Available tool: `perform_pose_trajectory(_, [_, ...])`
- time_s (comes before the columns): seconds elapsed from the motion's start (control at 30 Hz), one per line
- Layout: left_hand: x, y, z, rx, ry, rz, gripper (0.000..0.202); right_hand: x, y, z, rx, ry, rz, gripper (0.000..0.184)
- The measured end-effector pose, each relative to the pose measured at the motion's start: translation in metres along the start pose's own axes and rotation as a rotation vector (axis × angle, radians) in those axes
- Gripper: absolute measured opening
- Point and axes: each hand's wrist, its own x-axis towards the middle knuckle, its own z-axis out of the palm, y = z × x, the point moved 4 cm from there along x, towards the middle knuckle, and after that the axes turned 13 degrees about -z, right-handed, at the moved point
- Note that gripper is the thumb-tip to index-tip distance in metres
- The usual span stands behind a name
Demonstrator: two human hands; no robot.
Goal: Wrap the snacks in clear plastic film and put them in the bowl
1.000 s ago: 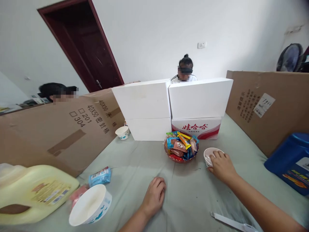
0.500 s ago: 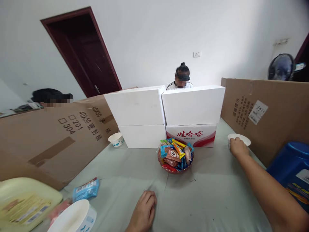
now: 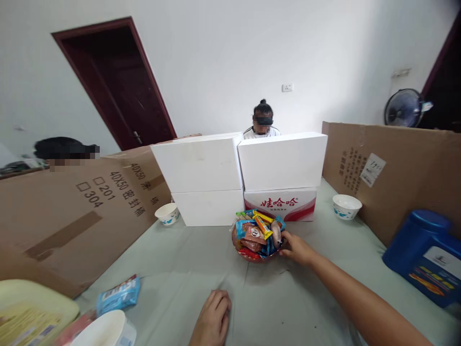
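Observation:
A round reddish bowl (image 3: 248,258) heaped with wrapped snacks (image 3: 256,233) stands mid-table. At its right edge is my right hand (image 3: 297,247), thumb and fingers apart, beside a pale wrapped snack (image 3: 276,234); whether the fingertips touch the bowl or the snack I cannot tell. My left hand (image 3: 213,317) lies palm down on the table, fingers loosely bent and nothing visible in it. Off to the right a white bowl with a blue pattern (image 3: 346,207) sits on the cloth. Similar bowls stand at the far left (image 3: 167,214) and near left (image 3: 108,330).
Stacked white boxes (image 3: 201,166) stand behind the snacks, with a person (image 3: 262,122) beyond. Cardboard panels (image 3: 72,211) flank the table. A blue jug (image 3: 425,254) stands at right. Near left are a blue snack packet (image 3: 118,293) and a pale yellow container (image 3: 32,307). Another person's cap (image 3: 65,146) shows at left.
My right hand has left the white bowl on the right and moved left to the edge of the snack bowl. My left hand stays put. The view has shifted slightly.

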Motion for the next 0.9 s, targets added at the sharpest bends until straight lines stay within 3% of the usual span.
perform_pose_trajectory(0.17, [0.000,-0.003,0.000,0.004,0.007,0.034,0.022,-0.020,-0.027,-0.007,-0.075,-0.010,0.095,0.027])
perform_pose_trajectory(0.33, [0.002,-0.003,-0.001,-0.015,0.023,0.034,0.021,-0.096,-0.043,-0.024,-0.164,0.004,0.240,0.017])
perform_pose_trajectory(0.5, [0.001,-0.004,0.000,-0.030,0.033,0.034,0.020,-0.191,-0.022,-0.037,-0.246,0.105,0.503,0.020])
perform_pose_trajectory(0.6, [0.000,-0.007,0.002,-0.029,0.027,0.035,0.020,-0.225,-0.005,-0.046,-0.336,0.148,0.689,0.030])
perform_pose_trajectory(0.73, [0.000,-0.008,0.003,-0.031,-0.007,0.018,0.019,-0.225,0.007,-0.053,-0.342,0.059,0.887,0.039])
perform_pose_trajectory(0.9, [-0.002,-0.004,0.001,-0.043,-0.069,-0.041,0.020,-0.183,0.020,-0.062,-0.375,0.046,0.964,0.046])
